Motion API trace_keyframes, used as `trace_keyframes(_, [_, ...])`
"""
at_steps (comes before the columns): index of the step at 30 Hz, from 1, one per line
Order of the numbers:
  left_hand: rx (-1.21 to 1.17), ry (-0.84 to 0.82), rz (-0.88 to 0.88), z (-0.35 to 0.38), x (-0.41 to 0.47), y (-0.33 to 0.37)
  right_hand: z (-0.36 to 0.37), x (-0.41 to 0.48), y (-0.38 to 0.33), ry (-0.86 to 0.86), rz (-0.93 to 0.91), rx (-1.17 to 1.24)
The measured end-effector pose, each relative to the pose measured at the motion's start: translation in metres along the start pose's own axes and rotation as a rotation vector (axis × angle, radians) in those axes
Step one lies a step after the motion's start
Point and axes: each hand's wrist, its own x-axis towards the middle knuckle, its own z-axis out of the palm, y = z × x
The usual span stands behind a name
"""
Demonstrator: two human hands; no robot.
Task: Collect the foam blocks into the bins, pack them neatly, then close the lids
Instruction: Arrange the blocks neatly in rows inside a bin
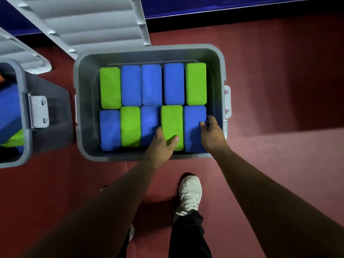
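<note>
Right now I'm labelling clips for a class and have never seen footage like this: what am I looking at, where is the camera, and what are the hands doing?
No machine here: the grips are a person's two bare hands. The single picture comes from a camera worn on the head, looking down. On the red floor stands a grey plastic bin, its ribbed lid open behind it, holding ten foam blocks in two rows, blue and green. The left hand pinches a green foam block in the near row; the right hand holds the blue foam block beside it, at the row's right end. A second grey bin shows at the left edge, also with blocks inside.
</note>
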Motion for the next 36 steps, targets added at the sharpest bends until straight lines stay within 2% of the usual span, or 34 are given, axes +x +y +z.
trace_keyframes(7, [0.252, 0.136, 0.152, 0.004, 0.018, -0.006, 0.006, 0.023, 0.012, 0.017, 0.033, 0.043])
trace_keyframes(15, [0.589, 0.253, 0.112, 0.018, 0.031, 0.005, 0.023, 0.043, 0.011, -0.031, 0.092, 0.033])
trace_keyframes(20, [0.862, 0.449, 0.352, 0.004, 0.052, -0.005, 0.024, 0.046, 0.021, -0.041, 0.026, -0.048])
trace_keyframes(22, [0.870, 0.375, 0.405, -0.003, 0.062, -0.013, 0.018, 0.047, 0.030, -0.049, -0.044, -0.068])
trace_keyframes(24, [0.839, 0.250, 0.367, -0.002, 0.067, -0.017, 0.011, 0.049, 0.036, -0.077, -0.116, -0.051])
trace_keyframes(26, [0.814, 0.200, 0.330, -0.001, 0.069, -0.018, 0.006, 0.053, 0.036, -0.097, -0.156, -0.054])
trace_keyframes(31, [0.785, 0.228, 0.353, -0.002, 0.069, -0.015, 0.000, 0.057, 0.031, -0.093, -0.203, -0.089])
trace_keyframes(36, [0.784, 0.312, 0.365, 0.014, 0.072, -0.003, -0.010, 0.071, 0.029, -0.054, -0.167, -0.053])
